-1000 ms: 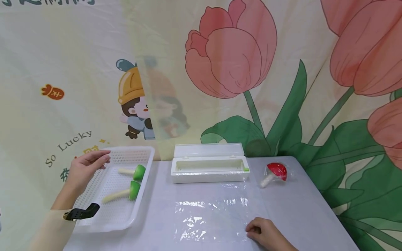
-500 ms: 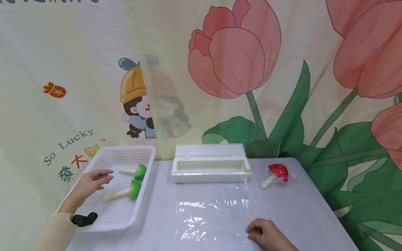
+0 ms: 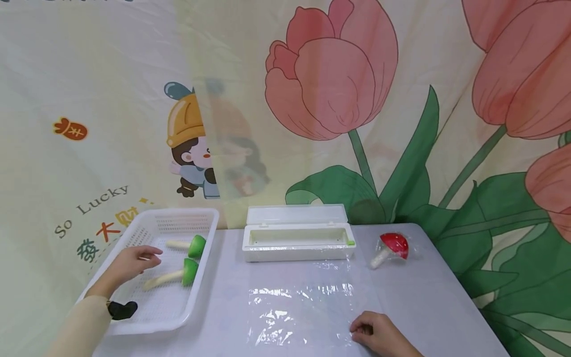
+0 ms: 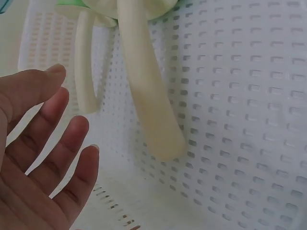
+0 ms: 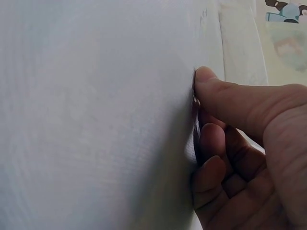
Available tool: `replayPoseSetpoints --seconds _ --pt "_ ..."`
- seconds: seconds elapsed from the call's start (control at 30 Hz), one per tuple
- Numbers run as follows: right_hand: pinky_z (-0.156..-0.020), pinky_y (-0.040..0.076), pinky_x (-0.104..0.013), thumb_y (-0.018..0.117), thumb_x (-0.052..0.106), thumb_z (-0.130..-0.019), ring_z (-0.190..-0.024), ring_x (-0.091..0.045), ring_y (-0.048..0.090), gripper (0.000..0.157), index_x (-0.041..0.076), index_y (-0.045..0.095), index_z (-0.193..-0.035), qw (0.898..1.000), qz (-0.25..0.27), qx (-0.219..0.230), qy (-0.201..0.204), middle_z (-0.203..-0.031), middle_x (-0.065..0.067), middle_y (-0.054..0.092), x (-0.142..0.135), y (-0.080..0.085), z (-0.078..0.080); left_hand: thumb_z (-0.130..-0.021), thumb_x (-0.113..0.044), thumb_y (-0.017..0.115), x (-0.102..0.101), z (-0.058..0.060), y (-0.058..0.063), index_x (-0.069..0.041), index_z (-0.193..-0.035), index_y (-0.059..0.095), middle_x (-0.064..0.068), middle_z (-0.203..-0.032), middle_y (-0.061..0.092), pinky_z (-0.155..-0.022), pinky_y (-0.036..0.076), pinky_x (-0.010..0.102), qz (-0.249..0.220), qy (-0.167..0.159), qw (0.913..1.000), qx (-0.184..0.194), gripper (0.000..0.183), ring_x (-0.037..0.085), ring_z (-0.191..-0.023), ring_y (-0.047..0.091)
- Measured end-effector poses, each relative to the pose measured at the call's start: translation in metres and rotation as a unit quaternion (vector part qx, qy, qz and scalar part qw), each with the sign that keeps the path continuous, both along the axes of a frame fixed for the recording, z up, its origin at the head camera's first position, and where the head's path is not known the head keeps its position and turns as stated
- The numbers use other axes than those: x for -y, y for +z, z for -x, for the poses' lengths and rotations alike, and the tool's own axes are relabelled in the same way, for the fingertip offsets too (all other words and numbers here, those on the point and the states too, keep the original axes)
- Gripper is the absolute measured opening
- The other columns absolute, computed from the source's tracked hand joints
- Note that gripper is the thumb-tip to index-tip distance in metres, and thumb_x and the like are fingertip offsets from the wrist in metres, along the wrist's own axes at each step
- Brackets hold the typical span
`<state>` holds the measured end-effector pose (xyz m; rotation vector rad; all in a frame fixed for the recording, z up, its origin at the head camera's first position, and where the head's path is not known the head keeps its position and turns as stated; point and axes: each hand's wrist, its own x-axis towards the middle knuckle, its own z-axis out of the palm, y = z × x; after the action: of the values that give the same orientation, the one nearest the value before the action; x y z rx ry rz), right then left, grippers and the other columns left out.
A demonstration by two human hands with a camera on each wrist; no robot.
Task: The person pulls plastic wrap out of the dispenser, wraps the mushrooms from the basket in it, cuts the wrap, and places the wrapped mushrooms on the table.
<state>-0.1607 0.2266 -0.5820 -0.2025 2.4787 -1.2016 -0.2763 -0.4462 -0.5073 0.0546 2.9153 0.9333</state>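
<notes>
My left hand (image 3: 129, 265) hovers over a white perforated basket (image 3: 153, 325), fingers spread and holding nothing. Two toy mushrooms with green caps and pale stems lie inside: a nearer one (image 3: 190, 271) and a farther one (image 3: 196, 246). In the left wrist view the nearer stem (image 4: 148, 91) reaches down just beyond my fingertips, with a gap between. At the table's front, my right hand (image 3: 379, 329) pinches the corner of a sheet of clear cling film (image 3: 303, 312) between thumb and curled fingers. The film runs back to a white dispenser box (image 3: 299, 254) with its lid raised.
A red-capped toy mushroom (image 3: 394, 245) wrapped in clear film lies right of the dispenser. A white cloth covers the table (image 3: 428, 297). Behind it hangs a printed curtain (image 3: 330, 168) with tulips.
My left hand has come down from above the basket's left side towards the mushrooms' stems. My right hand keeps its pinch on the film in the same place.
</notes>
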Motion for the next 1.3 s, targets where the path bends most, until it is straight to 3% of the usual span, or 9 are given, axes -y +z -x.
replayPoseSetpoints --seconds 0.13,0.23,0.37,0.57,0.67,0.97,1.13,1.3 --pt "-0.064 0.051 -0.023 0.081 0.018 -0.088 -0.077 -0.016 0.056 0.012 0.014 0.074 -0.096 1.0 0.007 0.002 0.002 -0.084 0.002 0.064 -0.001 0.001 0.0 -0.093 -0.018 0.075 -0.001 0.005 -0.01 0.0 -0.117 0.072 0.006 -0.099 0.071 -0.075 0.052 0.033 0.011 -0.018 0.9993 0.029 0.031 0.025 -0.097 0.065" --pt "-0.064 0.051 -0.023 0.081 0.018 -0.088 -0.077 -0.016 0.056 0.011 0.014 0.074 -0.096 1.0 0.008 0.002 0.004 -0.084 0.002 0.064 -0.001 0.001 0.0 -0.093 -0.02 0.075 -0.001 0.007 -0.018 -0.003 -0.115 0.074 0.006 -0.102 0.072 -0.078 0.05 0.033 0.013 -0.013 0.9978 0.064 0.027 0.023 -0.097 0.061" --pt "-0.065 0.052 -0.024 0.082 0.02 -0.087 -0.078 -0.017 0.057 0.012 0.015 0.074 -0.095 1.0 0.005 0.004 0.0 -0.084 0.002 0.065 -0.001 -0.001 0.0 -0.092 -0.028 0.076 -0.004 0.007 -0.024 -0.007 -0.111 0.078 0.008 -0.107 0.075 -0.078 0.048 0.032 0.015 0.004 0.9965 0.082 0.028 0.019 -0.095 0.061" --pt "-0.065 0.052 -0.023 0.082 0.019 -0.087 -0.077 -0.015 0.057 0.012 0.016 0.074 -0.095 1.0 -0.003 -0.007 -0.002 -0.084 0.003 0.065 -0.001 -0.002 0.0 -0.088 -0.036 0.08 -0.013 0.005 -0.021 -0.01 -0.11 0.079 0.007 -0.107 0.076 -0.077 0.047 0.03 0.001 -0.009 0.9943 0.106 0.035 0.016 -0.091 0.059" --pt "-0.065 0.052 -0.022 0.083 0.019 -0.086 -0.076 -0.015 0.057 0.012 0.016 0.075 -0.095 1.0 -0.002 -0.009 -0.006 -0.084 0.003 0.064 -0.001 -0.002 0.0 -0.089 -0.031 0.08 -0.017 0.003 -0.021 -0.008 -0.11 0.078 0.006 -0.106 0.076 -0.078 0.045 0.031 -0.005 -0.031 0.9927 0.116 0.032 0.016 -0.09 0.058" --pt "-0.064 0.052 -0.022 0.083 0.019 -0.086 -0.076 -0.015 0.056 0.012 0.016 0.075 -0.095 1.0 -0.001 -0.012 -0.007 -0.083 0.003 0.064 -0.001 -0.004 0.0 -0.092 -0.025 0.077 -0.021 0.002 -0.025 -0.005 -0.11 0.077 0.006 -0.104 0.075 -0.077 0.046 0.031 -0.036 -0.059 0.9899 0.124 0.027 0.017 -0.089 0.058" --pt "-0.064 0.051 -0.021 0.083 0.02 -0.086 -0.074 -0.01 0.055 0.012 0.016 0.075 -0.094 1.0 0.006 -0.025 0.006 -0.083 0.004 0.064 -0.004 -0.005 -0.001 -0.096 -0.034 0.072 -0.02 0.001 -0.024 -0.002 -0.12 0.073 0.007 -0.108 0.074 -0.078 0.048 0.032 -0.052 -0.045 0.9866 0.148 0.04 0.017 -0.09 0.059" --pt "-0.063 0.05 -0.021 0.083 0.019 -0.086 -0.072 -0.006 0.055 0.011 0.017 0.075 -0.094 0.999 0.012 -0.04 0.017 -0.083 0.004 0.065 -0.005 -0.005 -0.001 -0.097 -0.038 0.07 -0.02 -0.002 -0.017 -0.002 -0.124 0.071 0.008 -0.112 0.073 -0.081 0.048 0.031 -0.056 -0.037 0.9886 0.134 0.046 0.017 -0.096 0.059"
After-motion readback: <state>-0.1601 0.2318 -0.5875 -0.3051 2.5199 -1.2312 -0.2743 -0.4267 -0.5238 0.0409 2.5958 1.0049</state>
